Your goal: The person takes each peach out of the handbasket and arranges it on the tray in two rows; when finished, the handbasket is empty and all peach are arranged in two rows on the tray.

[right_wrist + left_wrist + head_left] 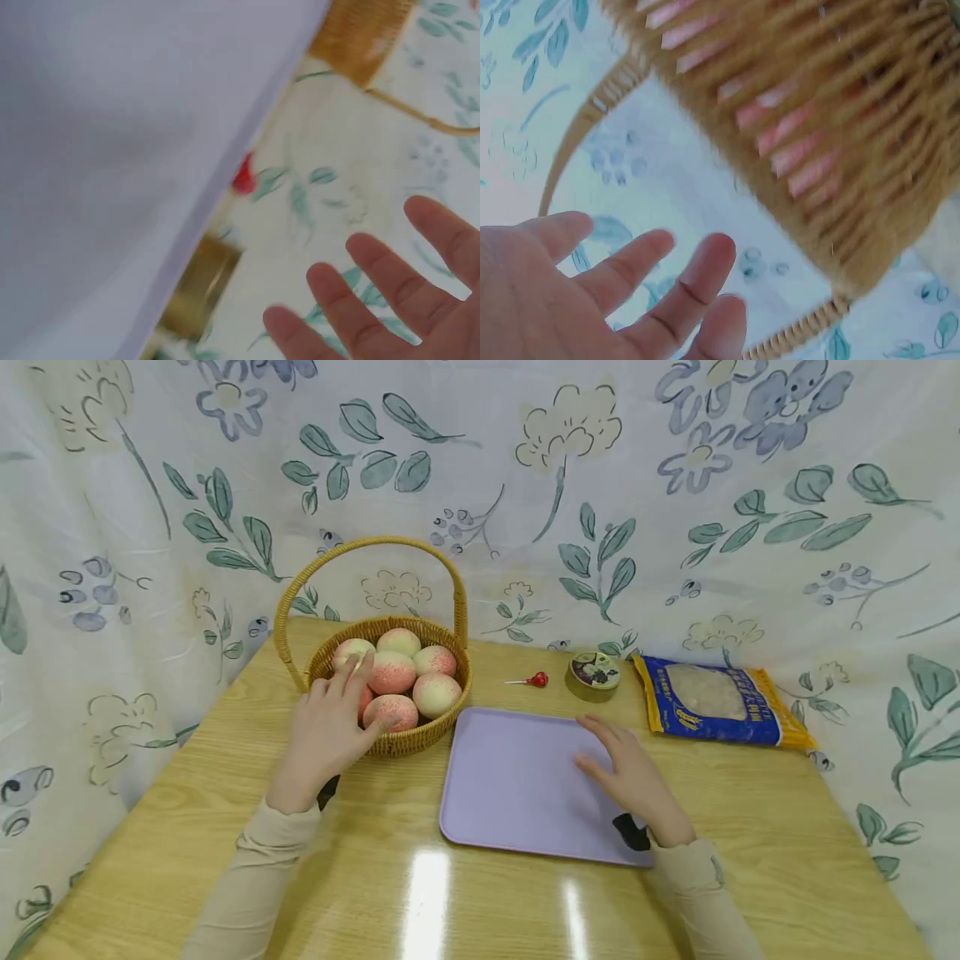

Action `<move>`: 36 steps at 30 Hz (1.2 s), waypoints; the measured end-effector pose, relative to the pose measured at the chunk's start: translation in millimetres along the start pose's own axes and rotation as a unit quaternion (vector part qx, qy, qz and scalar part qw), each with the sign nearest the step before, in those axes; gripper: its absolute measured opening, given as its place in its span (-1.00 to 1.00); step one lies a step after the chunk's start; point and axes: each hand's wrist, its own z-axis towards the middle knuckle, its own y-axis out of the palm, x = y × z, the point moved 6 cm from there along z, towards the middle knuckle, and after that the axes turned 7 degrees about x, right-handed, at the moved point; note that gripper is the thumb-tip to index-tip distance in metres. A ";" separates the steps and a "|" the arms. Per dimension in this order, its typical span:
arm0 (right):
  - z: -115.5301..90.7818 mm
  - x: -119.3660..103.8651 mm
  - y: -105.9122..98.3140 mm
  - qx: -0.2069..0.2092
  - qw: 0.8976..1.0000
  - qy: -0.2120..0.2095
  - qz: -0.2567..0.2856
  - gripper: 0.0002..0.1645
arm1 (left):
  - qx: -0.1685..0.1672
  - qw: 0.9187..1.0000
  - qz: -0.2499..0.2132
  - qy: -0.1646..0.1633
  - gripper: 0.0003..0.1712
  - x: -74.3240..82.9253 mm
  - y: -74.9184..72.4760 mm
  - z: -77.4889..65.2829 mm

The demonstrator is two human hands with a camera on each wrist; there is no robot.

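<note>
A wicker basket (408, 745) with a tall hoop handle stands at the left of the table, filled with several peaches (392, 672), pink and cream. My left hand (322, 727) hovers over the basket's near left side with its fingers spread; in the left wrist view nothing lies in its grasp. Whether a fingertip touches a peach I cannot tell. A flat lilac tray (517, 777) lies in the middle of the table. Over its right part is my right hand (630, 768), fingers extended and holding nothing.
Behind the tray lie a red lollipop (537, 679) and a round gold tin (593, 671). A blue and yellow food packet (716, 700) rests at the back right. A floral curtain (480, 485) hangs along the table's back edge.
</note>
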 end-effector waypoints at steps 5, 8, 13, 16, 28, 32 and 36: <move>28.7 -29.2 2.0 -0.022 0.996 -0.013 0.089 -0.37 | -0.068 0.995 -0.045 -0.060 0.02 -16.8 -2.2 -2.2; 51.6 -46.8 11.7 -0.055 0.989 -0.005 0.134 -0.37 | -0.115 0.988 -0.063 -0.087 0.09 -28.5 5.4 -5.8; 95.9 -81.1 34.5 -0.106 0.970 -0.016 0.216 -0.42 | -0.159 0.976 -0.093 -0.112 0.19 -48.5 24.8 -10.0; 120.6 -103.3 48.6 -0.132 0.961 -0.013 0.244 -0.44 | -0.169 0.974 -0.104 -0.111 0.25 -54.7 33.3 -9.2; 196.7 -163.4 110.2 -0.188 0.953 -0.012 0.236 -0.41 | -0.170 0.973 -0.105 -0.117 0.29 -55.1 40.3 -7.4; 207.1 -171.2 130.0 -0.199 0.948 -0.004 0.249 -0.40 | -0.164 0.974 -0.102 -0.122 0.27 -55.8 39.0 -8.2; 214.1 -172.2 151.4 -0.222 0.949 0.008 0.224 -0.39 | -0.159 0.974 -0.104 -0.125 0.28 -56.9 38.2 -9.1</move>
